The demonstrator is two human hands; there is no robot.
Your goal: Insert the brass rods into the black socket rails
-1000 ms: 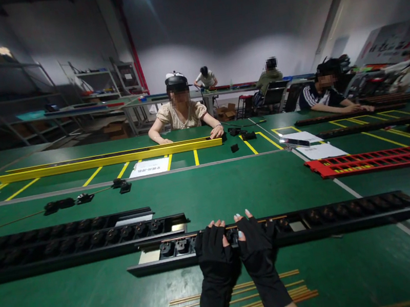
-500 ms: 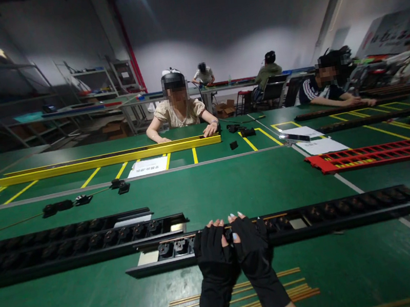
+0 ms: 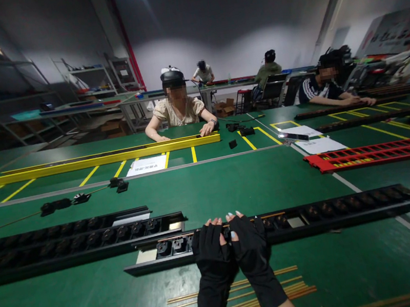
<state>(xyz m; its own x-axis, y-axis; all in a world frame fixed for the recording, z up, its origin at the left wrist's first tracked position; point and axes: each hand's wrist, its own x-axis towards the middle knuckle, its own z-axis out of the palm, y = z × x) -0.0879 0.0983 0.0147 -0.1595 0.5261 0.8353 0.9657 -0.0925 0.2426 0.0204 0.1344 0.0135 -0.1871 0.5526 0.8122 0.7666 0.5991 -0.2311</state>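
Observation:
A long black socket strip point(image 3: 340, 223), a channel with a row of black socket modules point(image 3: 178, 246), lies across the green table in front of me. My left hand point(image 3: 211, 248), in a black fingerless glove, is laid over its middle, fingers close together and curled onto the far edge. Beside it my right hand point(image 3: 249, 240), gloved alike, grips the same edge, the thumbs nearly meeting. A thin copper-coloured rod point(image 3: 273, 215) shows along the far side, right of my hands. The modules under both palms are hidden. Several brass-coloured rods point(image 3: 267, 300) lie below my wrists.
More black socket strips point(image 3: 87, 247) lie at left, close to this one's end. Beyond are black modules on a rod point(image 3: 63, 203), a red slotted rail point(image 3: 376, 154) and white paper sheets point(image 3: 147, 165). Across the table, a person's hands rest at a yellow channel point(image 3: 112, 159); another person works at right.
Both my hands stay on the strip in nearly the same pose. The whole view has shifted very slightly; nothing has visibly been taken up or let go.

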